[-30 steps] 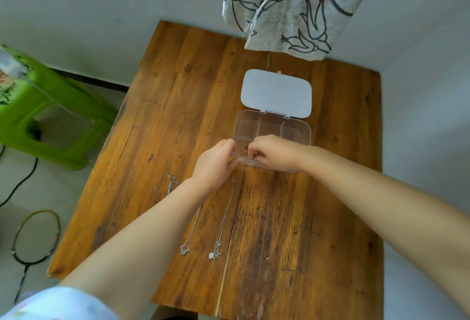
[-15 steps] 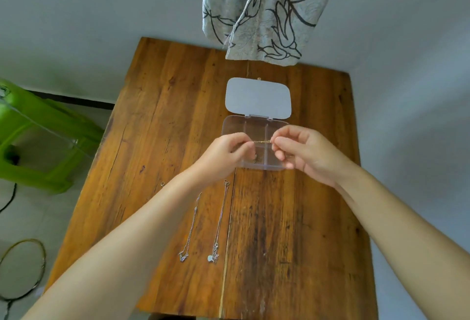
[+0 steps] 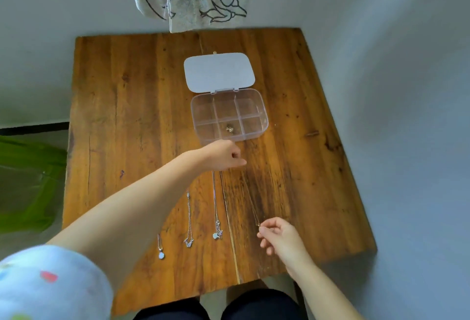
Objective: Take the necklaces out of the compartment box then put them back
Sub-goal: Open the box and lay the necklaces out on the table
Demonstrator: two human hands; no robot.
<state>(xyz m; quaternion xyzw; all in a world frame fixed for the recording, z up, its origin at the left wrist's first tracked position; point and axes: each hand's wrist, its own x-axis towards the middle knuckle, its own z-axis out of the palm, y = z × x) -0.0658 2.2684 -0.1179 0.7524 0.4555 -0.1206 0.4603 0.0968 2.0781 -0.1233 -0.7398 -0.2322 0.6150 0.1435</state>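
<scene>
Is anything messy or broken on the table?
Nothing looks broken or spilled. The clear box lies open with a small gold piece in its front middle compartment. Three silver necklaces lie straight side by side on the table. The left hand and right hand stretch a thin gold chain between them.

Clear glossy plastic box (image 3: 229,116), thin metal necklaces (image 3: 189,220), worn varnished wood table (image 3: 132,106).
</scene>
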